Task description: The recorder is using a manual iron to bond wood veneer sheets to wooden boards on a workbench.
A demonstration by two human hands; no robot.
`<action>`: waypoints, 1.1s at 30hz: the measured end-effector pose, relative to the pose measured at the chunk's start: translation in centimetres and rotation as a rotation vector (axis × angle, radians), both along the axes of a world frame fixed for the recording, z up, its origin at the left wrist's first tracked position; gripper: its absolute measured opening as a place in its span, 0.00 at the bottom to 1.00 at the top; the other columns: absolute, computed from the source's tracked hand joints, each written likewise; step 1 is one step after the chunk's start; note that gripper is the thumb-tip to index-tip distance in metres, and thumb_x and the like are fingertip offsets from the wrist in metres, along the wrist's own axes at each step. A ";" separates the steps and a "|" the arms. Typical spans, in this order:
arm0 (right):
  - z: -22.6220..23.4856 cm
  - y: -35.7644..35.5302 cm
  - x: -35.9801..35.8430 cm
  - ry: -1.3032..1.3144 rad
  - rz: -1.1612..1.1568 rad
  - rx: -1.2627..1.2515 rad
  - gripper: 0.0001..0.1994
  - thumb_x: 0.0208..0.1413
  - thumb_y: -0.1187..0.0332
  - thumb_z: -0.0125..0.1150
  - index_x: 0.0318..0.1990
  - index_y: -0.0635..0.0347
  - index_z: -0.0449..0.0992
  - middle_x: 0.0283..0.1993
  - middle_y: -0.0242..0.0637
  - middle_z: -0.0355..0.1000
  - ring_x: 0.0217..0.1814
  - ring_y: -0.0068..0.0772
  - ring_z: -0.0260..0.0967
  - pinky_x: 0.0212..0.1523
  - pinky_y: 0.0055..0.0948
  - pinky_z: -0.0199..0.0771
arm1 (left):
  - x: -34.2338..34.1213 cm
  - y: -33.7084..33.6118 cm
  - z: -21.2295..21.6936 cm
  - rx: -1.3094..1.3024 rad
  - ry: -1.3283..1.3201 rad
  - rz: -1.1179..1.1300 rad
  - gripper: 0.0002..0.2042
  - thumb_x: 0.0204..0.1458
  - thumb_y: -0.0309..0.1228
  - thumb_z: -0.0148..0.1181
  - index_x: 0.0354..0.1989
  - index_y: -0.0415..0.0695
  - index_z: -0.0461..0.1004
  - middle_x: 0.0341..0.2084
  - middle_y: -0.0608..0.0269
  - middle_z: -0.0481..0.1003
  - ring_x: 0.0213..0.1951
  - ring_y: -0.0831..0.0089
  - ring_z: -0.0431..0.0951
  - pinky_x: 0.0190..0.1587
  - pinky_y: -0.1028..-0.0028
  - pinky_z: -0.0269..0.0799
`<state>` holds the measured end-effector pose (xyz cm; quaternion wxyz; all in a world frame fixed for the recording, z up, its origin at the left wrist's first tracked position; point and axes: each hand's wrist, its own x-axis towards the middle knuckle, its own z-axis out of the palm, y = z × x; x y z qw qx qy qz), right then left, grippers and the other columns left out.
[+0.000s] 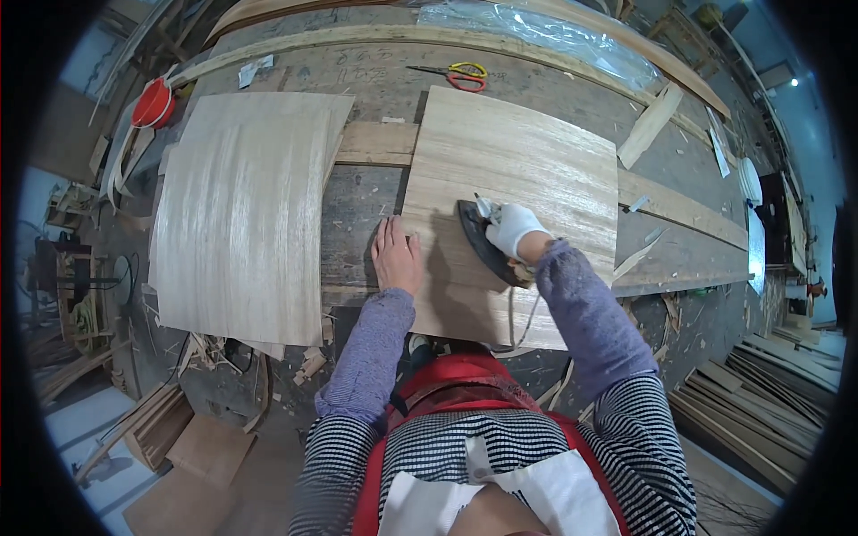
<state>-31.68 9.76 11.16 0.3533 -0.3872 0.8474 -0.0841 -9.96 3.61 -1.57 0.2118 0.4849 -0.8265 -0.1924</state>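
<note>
A pale wood veneer panel (523, 152) lies flat on the workbench in front of me. My right hand (517, 230), in a white glove, is closed on the handle of a dark clothes iron (483, 246) that rests on the panel. The iron's cord (529, 323) trails down over the near edge. At the panel's left edge, my bare left hand (396, 256) lies flat with its fingers stretched forward. To the left of that hand is a stack of pale veneer sheets (239, 214), separated from the panel by a strip of bare bench.
Scissors (458, 75) with yellow and red handles lie beyond the panel. Clear plastic film (545, 36) and long wood strips run along the far side. A red bucket (154, 104) stands far left. Wood scraps litter the floor; stacked boards (746, 406) lie at lower right.
</note>
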 end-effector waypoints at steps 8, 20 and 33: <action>1.7 -1.1 -0.5 -0.014 -0.005 0.116 0.18 0.49 0.63 0.55 0.38 0.71 0.78 0.37 0.63 0.75 0.43 0.58 0.75 0.45 0.43 0.75 | 0.1 -0.3 0.2 -0.003 0.017 0.008 0.24 0.61 0.39 0.46 0.61 0.36 0.61 0.59 0.48 0.65 0.65 0.55 0.57 0.65 0.56 0.51; 0.9 1.0 -0.7 -0.108 -0.069 0.082 0.14 0.48 0.64 0.57 0.36 0.68 0.77 0.23 0.49 0.75 0.22 0.41 0.77 0.24 0.35 0.78 | 0.5 -0.1 -0.5 0.003 -0.006 0.008 0.24 0.61 0.39 0.45 0.62 0.37 0.60 0.60 0.50 0.64 0.66 0.56 0.57 0.65 0.55 0.51; 0.3 3.9 13.1 -0.102 0.093 -0.233 0.14 0.49 0.63 0.54 0.38 0.63 0.78 0.37 0.58 0.75 0.42 0.58 0.75 0.45 0.47 0.74 | 5.0 -4.6 -1.2 0.387 0.800 0.264 0.19 0.66 0.39 0.42 0.48 0.37 0.75 0.46 0.50 0.76 0.52 0.61 0.73 0.56 0.67 0.66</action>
